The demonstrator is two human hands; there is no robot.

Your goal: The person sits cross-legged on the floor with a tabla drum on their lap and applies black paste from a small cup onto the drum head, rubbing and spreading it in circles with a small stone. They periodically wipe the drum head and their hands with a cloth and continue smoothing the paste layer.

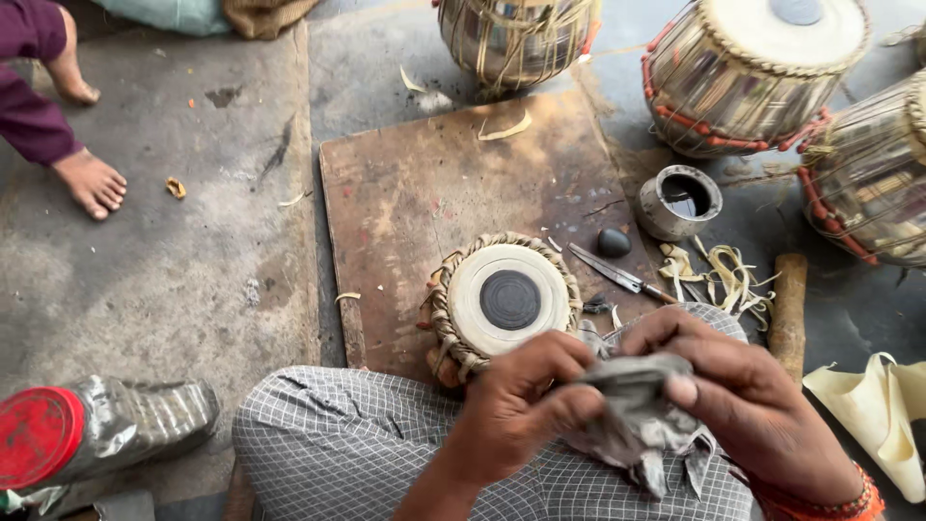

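Over the checked lap, the left hand (516,405) and right hand (743,400) both pinch a crumpled grey rag (637,410), fingers curled tight into it from either side. Just beyond, a small drum (503,301) with a black centre stands on a wooden board (434,188) on the floor. A knife (617,275), a dark stone (613,241) and a metal cup (680,201) lie further right. Three larger drums (752,72) stand at the far edge. Another person's bare foot (92,183) rests far left.

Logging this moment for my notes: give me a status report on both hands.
Left hand and right hand both gripping a grey crumpled cloth over the lap. Small drum rests on the wooden board, untouched. Nothing between.
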